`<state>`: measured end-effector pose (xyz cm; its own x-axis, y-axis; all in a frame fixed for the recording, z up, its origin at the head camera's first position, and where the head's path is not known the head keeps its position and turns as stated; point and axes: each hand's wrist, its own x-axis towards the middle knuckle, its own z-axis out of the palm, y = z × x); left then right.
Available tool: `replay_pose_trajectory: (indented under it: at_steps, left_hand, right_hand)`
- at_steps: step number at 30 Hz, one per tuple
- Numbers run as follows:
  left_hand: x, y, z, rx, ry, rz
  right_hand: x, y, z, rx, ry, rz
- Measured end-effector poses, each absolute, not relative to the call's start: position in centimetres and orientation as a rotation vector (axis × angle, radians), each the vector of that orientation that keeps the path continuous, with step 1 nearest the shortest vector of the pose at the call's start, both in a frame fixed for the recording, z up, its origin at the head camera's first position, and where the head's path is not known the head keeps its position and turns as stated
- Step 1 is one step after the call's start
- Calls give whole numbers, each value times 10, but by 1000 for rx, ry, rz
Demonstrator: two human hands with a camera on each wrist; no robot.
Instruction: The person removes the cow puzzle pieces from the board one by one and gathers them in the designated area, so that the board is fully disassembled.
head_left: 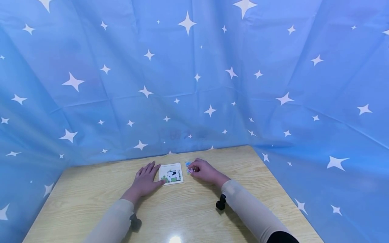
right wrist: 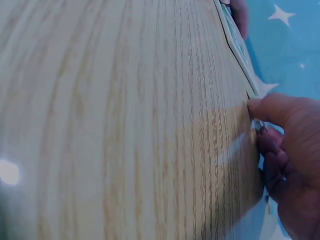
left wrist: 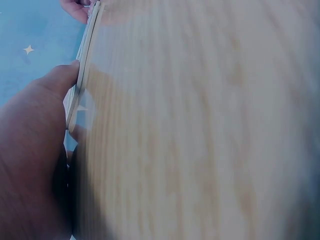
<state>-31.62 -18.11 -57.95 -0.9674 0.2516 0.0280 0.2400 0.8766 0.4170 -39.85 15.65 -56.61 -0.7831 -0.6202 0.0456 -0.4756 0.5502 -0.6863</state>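
Observation:
A square white puzzle board [head_left: 171, 165] lies on the table, showing part of a cow picture over green. My left hand [head_left: 147, 180] rests along its left side with fingers spread, the thumb lying on the near left corner. In the left wrist view that thumb [left wrist: 65, 77] presses at the board's edge [left wrist: 85, 70]. Just right of the board, my right hand [head_left: 204, 171] pinches a small colourful puzzle piece [head_left: 190, 170] between thumb and fingers, low over the table. A bluish piece [head_left: 188, 164] shows beside the fingertips. Curled fingers [right wrist: 272, 150] partly hide what they hold.
The pale wooden table [head_left: 182, 209] ends at its back edge against a blue curtain [head_left: 194, 101] with white stars. Dark wrist camera mounts sit under both sleeves, one [head_left: 221, 202] on the right and one [head_left: 135, 223] on the left.

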Motion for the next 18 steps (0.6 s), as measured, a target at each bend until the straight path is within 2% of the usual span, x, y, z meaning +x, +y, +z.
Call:
replay_pose_trajectory:
  at_steps: [18]
  left_hand:
    - [-317,-182,-579,396,3009,657]
  right_hand:
    - [-397,159,-565,-880,2563,-1107]
